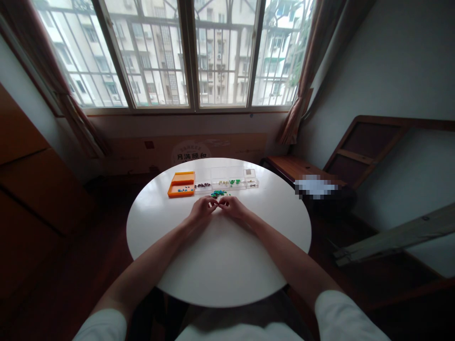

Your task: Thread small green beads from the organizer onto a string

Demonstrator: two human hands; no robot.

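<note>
My left hand and my right hand meet over the middle of the white table, fingertips pinched close together. Whatever they hold between them is too small to make out. Just beyond my fingers lies a loose pile of small green and blue pieces. Behind my left hand stands an orange box with its lid up and a few small blue and dark pieces inside. Clear plastic boxes beside it hold dark, pale and green pieces in separate compartments.
A small clear box with small pieces in it stands at the right end of the row. Right of the table is a low wooden bench. A barred window and a printed cardboard panel lie beyond.
</note>
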